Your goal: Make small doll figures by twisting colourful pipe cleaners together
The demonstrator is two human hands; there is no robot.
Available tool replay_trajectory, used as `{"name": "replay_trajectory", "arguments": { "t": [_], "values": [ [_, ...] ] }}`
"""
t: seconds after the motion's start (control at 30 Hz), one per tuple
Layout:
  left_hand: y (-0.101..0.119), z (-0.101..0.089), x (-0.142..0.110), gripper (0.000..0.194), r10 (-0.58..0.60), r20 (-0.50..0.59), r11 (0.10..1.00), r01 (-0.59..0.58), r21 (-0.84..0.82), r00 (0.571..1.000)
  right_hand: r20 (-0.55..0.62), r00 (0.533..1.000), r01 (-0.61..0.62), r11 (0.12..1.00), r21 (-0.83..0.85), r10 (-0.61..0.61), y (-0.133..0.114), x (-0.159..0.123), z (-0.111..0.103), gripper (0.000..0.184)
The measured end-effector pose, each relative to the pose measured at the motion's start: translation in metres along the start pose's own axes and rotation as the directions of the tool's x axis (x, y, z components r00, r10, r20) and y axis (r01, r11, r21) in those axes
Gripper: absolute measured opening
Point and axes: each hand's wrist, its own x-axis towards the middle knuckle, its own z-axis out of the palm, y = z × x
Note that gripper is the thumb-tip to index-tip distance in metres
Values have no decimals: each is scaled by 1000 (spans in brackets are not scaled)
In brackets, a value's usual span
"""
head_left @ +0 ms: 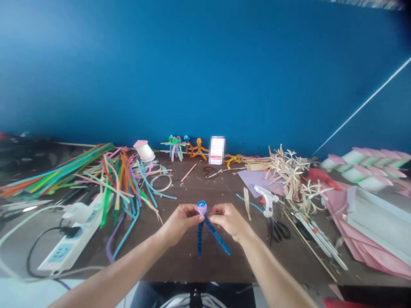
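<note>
"So, sweep it left to right for me."

"Coloured stems (67, 171) fan out along the left end of the surface (180, 266), with a power strip (77, 235) closer to the near edge. Then my left hand (180, 220), fingers curled in on a small fuzzy figure (202, 208), gripping it by its lilac band. It's held up in front of me, toward the middle of the near edge, blue legs (221, 240) hanging."

"And on its right?"

"My right hand (231, 218), thumb and forefinger drawn close just beside the band. A thin line shows at the tips; I can't tell whether I have hold of it."

"How would you do this bit well?"

"I'd anchor with the left and let only the right fingertips work, in small moves, pressing lightly so the fuzz doesn't flatten. I'd mind that the legs don't splay or snag."

"Anything further right?"

"A glue gun (268, 200), then dark scissors (280, 230) nearer the near edge, both well apart from my fingers."
</note>
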Motion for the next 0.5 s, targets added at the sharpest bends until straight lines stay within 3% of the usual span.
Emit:
{"name": "replay_trajectory", "arguments": {
  "t": [0.17, 0.33, 0.5],
  "values": [
    [0, 2, -2, 23, 20, 17, 997, -21, 76, 1000, 2, 1000, 6, 997, -75, -6, 4, -1, 2, 18],
    [0, 2, -1, 24, 76, -49, 979, -65, 193, 996, -93, 979, 151, 950, -272, -182, 5, -9, 6, 22],
    [-2, 5, -2, 24, 111, -136, 952, -67, 298, 985, -166, 902, 228, 765, -603, -399, 7, -22, 16, 15]
  ]
}}
